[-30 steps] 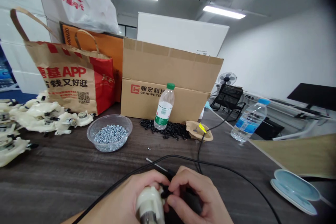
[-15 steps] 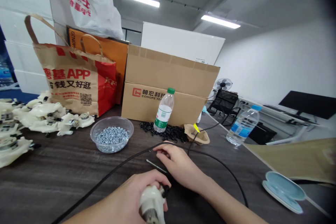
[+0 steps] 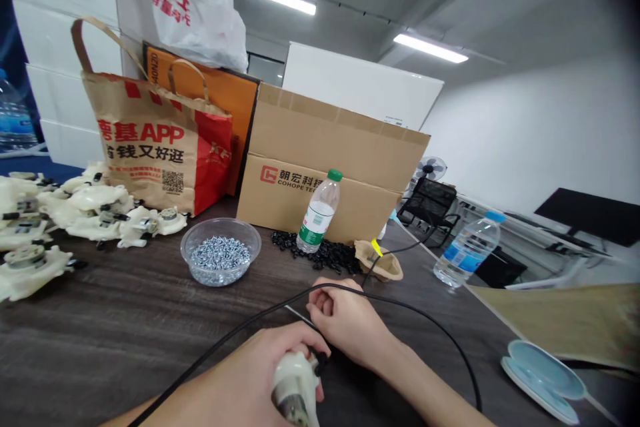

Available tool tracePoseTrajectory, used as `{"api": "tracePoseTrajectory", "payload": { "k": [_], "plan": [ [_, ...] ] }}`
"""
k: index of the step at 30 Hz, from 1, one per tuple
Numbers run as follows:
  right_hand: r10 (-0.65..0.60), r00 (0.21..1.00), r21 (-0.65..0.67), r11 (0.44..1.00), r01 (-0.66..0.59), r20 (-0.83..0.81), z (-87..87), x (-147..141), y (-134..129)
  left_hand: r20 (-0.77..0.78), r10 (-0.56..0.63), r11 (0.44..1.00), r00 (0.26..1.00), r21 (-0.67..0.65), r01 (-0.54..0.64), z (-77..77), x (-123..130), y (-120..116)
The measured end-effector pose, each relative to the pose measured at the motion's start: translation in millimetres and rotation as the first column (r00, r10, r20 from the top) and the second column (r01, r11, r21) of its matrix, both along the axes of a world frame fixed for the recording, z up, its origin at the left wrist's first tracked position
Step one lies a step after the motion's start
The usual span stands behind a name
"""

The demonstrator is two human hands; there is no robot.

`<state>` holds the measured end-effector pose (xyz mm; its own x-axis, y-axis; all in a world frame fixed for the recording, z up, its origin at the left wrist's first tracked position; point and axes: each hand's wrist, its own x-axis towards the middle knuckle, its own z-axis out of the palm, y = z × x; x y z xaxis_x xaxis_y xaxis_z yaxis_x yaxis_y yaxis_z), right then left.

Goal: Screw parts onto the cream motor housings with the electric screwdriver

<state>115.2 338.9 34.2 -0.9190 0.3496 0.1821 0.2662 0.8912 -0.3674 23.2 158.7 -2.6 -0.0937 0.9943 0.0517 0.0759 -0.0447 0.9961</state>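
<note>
My left hand (image 3: 255,367) is wrapped round a white plastic part with a small metal motor (image 3: 295,390). A black piece sticks out by my thumb. Just beyond it, my right hand (image 3: 347,320) is closed, with the fingers curled inward and anything in them hidden. A thin metal rod (image 3: 300,315) runs under the right hand; its dark end is mostly covered, so I cannot tell whether the hand grips it. The black cable (image 3: 240,328) arches in front of the right fingers. Beyond the hands stands a clear bowl (image 3: 186,260) of small silvery screws (image 3: 221,255).
Several similar white motor parts (image 3: 100,213) lie at the left. A green-capped bottle (image 3: 319,213) stands among small black pieces (image 3: 340,255), beside a brown pulp tray (image 3: 387,268). To the right are a blue-capped bottle (image 3: 467,250) and an open light-blue case (image 3: 543,373). Cardboard box (image 3: 330,140) behind.
The right hand has drawn slightly nearer, its fingers more curled, and covers more of the rod. The left hand keeps its hold on the white part. The whole view has shifted slightly.
</note>
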Motion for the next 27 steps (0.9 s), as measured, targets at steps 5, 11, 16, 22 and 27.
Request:
{"api": "tracePoseTrajectory", "payload": {
  "k": [5,11,16,22,27],
  "plan": [
    [0.026,0.997,-0.023,0.999,-0.028,-0.076,6.4,34.6,-4.6,-0.003,0.042,0.997,0.999,-0.059,-0.042,10.8,3.2,-4.8],
    [0.116,0.980,-0.053,0.991,-0.126,-0.160,14.8,63.0,-9.6,0.123,0.018,1.000,0.992,-0.026,-0.015,7.3,3.8,-3.2],
    [0.204,0.961,-0.129,0.965,-0.230,-0.190,19.8,72.2,-12.9,0.109,0.046,0.998,0.993,-0.046,-0.041,5.6,4.5,-4.4],
    [0.133,0.971,-0.214,0.961,-0.176,-0.201,16.1,78.1,-11.5,0.151,0.081,0.995,0.985,-0.068,-0.072,11.0,8.8,-6.0],
    [0.174,0.910,-0.379,0.867,-0.323,-0.376,15.7,76.3,-21.7,0.076,0.119,0.991,0.990,-0.078,-0.113,15.1,9.5,-7.3]
  ]
}}
